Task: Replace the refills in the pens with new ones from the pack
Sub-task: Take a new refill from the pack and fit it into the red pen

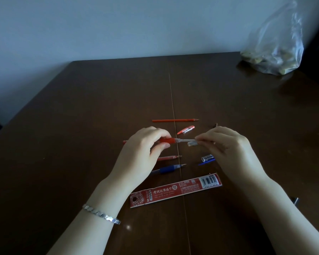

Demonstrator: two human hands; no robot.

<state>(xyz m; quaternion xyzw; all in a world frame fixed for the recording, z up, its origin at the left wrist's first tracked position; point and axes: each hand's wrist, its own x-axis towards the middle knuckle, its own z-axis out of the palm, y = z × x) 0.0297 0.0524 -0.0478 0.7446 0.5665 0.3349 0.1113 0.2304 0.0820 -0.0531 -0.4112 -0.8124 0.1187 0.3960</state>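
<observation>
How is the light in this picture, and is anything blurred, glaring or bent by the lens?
Head view: dim, bluish light, so the brown table looks dark; one small glare spot on it beside the bracelet; the plastic bag in the corner is smeared and stretched by the wide lens; the refill pack print is sharp enough to read 7001.

Both bare forearms reach in from the lower edge and angle toward each other, with the backs of the hands turned up. The left hand [140, 150] is curled, its thumb and fingers gripping the red pen [166, 140] around the grip section. The right hand [226, 144] faces it, fingertips bunched and pinching the end of the pale rod [187, 140] that sticks out of the pen. The two hands are level, near each other but not touching.
</observation>
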